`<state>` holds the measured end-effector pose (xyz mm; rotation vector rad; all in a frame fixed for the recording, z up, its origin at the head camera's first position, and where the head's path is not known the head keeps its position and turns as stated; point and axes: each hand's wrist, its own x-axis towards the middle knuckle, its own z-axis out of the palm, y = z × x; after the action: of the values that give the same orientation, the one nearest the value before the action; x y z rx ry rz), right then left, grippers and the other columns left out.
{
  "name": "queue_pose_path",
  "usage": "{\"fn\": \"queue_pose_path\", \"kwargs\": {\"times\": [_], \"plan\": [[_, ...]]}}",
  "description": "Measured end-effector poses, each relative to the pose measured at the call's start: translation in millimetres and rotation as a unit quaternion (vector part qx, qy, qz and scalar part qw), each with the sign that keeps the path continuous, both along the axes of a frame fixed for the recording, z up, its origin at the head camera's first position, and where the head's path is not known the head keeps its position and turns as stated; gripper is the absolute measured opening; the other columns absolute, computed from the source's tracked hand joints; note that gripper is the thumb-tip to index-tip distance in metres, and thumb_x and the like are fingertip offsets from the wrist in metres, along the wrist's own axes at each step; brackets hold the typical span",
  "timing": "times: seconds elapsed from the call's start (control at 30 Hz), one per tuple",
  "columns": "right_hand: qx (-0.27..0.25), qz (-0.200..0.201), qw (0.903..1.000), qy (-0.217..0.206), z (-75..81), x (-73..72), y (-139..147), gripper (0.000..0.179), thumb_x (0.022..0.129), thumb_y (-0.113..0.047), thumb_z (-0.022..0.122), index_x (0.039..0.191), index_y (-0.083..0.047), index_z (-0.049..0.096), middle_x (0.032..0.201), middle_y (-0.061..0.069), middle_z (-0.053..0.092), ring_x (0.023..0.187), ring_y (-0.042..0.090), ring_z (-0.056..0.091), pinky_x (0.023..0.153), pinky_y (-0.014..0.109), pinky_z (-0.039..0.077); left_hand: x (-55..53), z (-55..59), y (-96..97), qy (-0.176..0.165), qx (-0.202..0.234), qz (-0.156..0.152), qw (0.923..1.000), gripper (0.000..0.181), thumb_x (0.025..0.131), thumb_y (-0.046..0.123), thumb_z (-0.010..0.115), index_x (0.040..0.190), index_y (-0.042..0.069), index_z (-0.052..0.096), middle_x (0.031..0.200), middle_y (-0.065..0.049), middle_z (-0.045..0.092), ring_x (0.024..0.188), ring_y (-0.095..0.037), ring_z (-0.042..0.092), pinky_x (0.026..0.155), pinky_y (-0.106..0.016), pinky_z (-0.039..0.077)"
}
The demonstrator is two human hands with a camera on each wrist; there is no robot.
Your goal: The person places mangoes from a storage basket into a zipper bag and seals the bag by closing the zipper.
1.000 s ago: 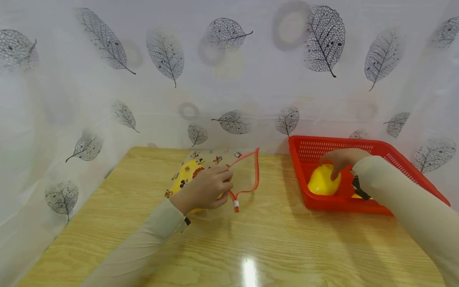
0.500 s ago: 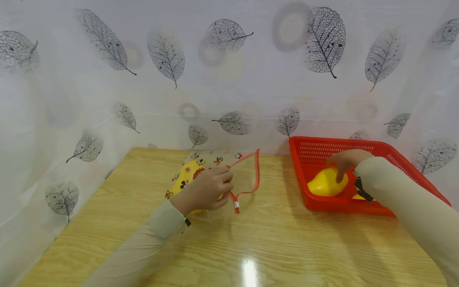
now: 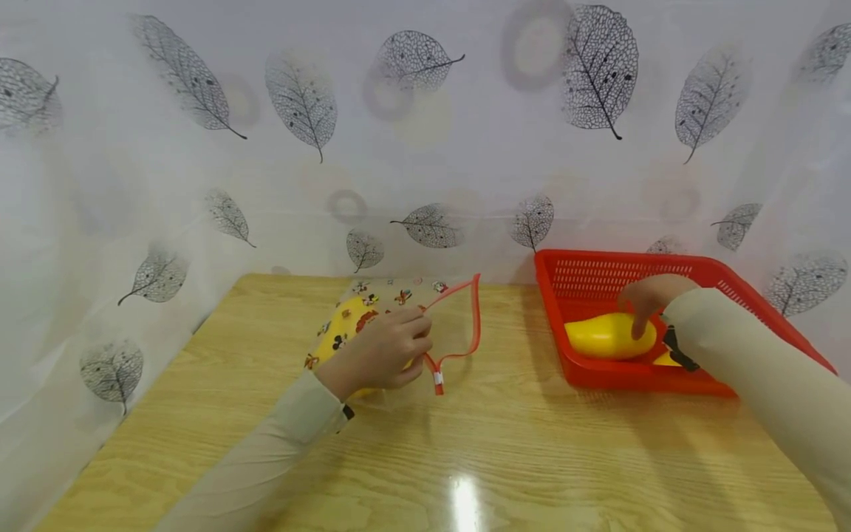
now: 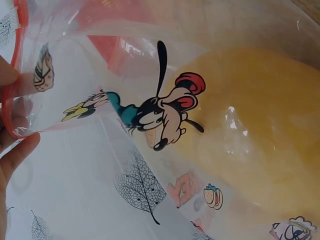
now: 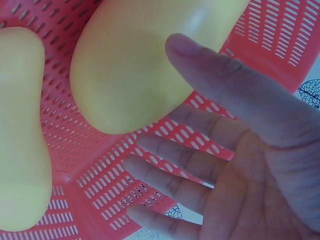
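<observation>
My left hand (image 3: 392,343) pinches the red zip edge of a clear zip bag (image 3: 402,297) with cartoon prints, its mouth gaping to the right. Inside the bag, a large smooth yellow piece (image 4: 250,140) shows through the plastic in the left wrist view. On the right, my right hand (image 3: 648,295) reaches into a red basket (image 3: 578,377). Thumb and index finger lie on either side of the rounded end of a yellow pear-shaped piece (image 5: 135,70), while the other fingers stay spread in the right wrist view. The index fingertip is hidden behind the piece.
A second yellow piece (image 5: 22,130) with a narrowed middle lies in the basket, mostly hidden by my wrist in the head view. Behind the wooden table (image 3: 505,443) hangs a whitish curtain (image 3: 425,162) printed with leaves.
The right hand has shifted slightly to the right. The pear-shaped piece has turned and now lies lengthwise along the basket's near left side. The left hand and bag have kept their place.
</observation>
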<state>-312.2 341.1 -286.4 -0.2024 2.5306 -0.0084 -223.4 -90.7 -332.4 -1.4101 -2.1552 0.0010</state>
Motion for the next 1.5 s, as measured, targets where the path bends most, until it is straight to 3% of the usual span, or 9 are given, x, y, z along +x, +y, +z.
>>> {"fn": "queue_pose_path", "kwargs": {"times": [0.23,0.4,0.6,0.83,1.27,1.5], "plan": [[0.005,0.002,1.0000,0.007,0.8,4.2,-0.7,0.085,0.062,-0.040,0.082,0.131,0.000,0.050,0.129,0.028,0.052,0.109,0.047,0.048,0.082,0.057,0.047,-0.3,-2.7,-1.9,0.003,0.007,-0.004,1.0000,0.007,0.076,0.018,0.063,0.071,0.014,0.061,0.076,0.001,0.049,0.073,-0.013,0.043,0.071,-0.026,0.041],[0.018,0.037,0.9992,0.005,0.7,1.6,-2.0,0.084,0.063,-0.044,0.080,0.130,-0.002,0.052,0.131,0.028,0.050,0.111,0.048,0.048,0.080,0.056,0.048,0.3,-3.1,-2.2,0.005,0.008,-0.005,0.9999,0.008,0.076,0.018,0.063,0.070,0.014,0.061,0.076,0.002,0.049,0.072,-0.013,0.043,0.070,-0.025,0.040],[0.005,0.059,0.9978,-0.028,-0.6,-9.8,-5.6,0.087,0.063,-0.041,0.080,0.135,-0.005,0.047,0.136,0.027,0.046,0.117,0.050,0.043,0.085,0.062,0.043,0.5,-1.9,-2.4,0.011,0.012,-0.005,0.9999,0.008,0.075,0.018,0.064,0.069,0.014,0.060,0.075,0.002,0.048,0.071,-0.012,0.042,0.069,-0.025,0.040],[-0.013,0.064,0.9962,-0.057,-5.6,-15.8,-13.7,0.078,0.061,-0.035,0.082,0.130,-0.011,0.053,0.125,0.019,0.057,0.108,0.038,0.053,0.083,0.059,0.047,0.3,-3.2,-1.5,0.002,0.009,-0.005,0.9999,0.007,0.076,0.018,0.063,0.070,0.015,0.061,0.075,0.002,0.049,0.071,-0.012,0.042,0.069,-0.025,0.039],[-0.018,-0.022,0.9976,-0.063,-15.3,-14.9,-23.7,0.085,0.055,-0.022,0.087,0.132,-0.012,0.053,0.131,0.024,0.052,0.111,0.043,0.050,0.082,0.056,0.048,0.1,-2.9,-0.7,0.009,0.014,-0.011,0.9998,0.008,0.075,0.017,0.063,0.068,0.015,0.059,0.074,0.002,0.049,0.070,-0.013,0.041,0.068,-0.025,0.039],[0.003,-0.009,0.9982,-0.060,-15.6,-17.1,-25.7,0.089,0.054,-0.029,0.087,0.133,-0.010,0.052,0.129,0.023,0.053,0.105,0.040,0.053,0.079,0.053,0.051,1.2,-2.5,-0.2,0.004,0.011,-0.007,0.9999,0.007,0.075,0.017,0.064,0.070,0.014,0.060,0.076,0.002,0.049,0.072,-0.013,0.042,0.070,-0.025,0.040]]}}
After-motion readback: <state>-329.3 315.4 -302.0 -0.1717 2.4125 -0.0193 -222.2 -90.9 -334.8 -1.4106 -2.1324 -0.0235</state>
